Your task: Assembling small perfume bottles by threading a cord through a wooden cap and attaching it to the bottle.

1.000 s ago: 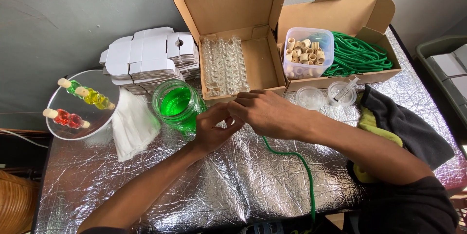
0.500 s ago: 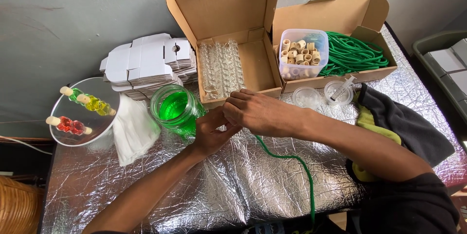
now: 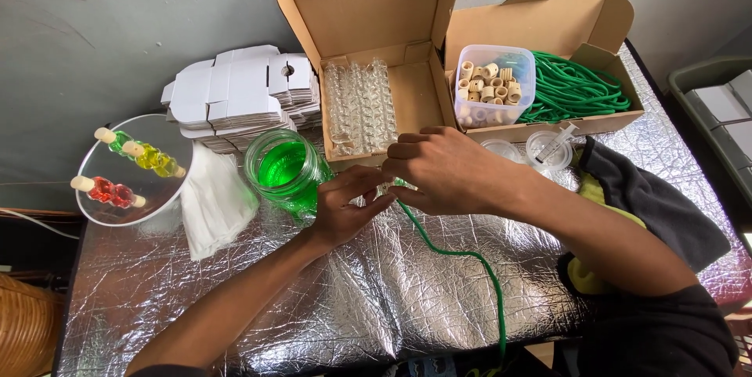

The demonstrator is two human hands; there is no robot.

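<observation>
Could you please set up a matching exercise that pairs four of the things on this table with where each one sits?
Things:
1. corks
2. green cord
3. filled bottles
4. glass jar

Places:
A. on the round mirror at the left
B. between the folded white cloth and the left hand
C. in the clear tub inside the right-hand box
D. running from the hands to the near table edge

Pairs: 1-C, 2-D, 3-A, 4-B
</observation>
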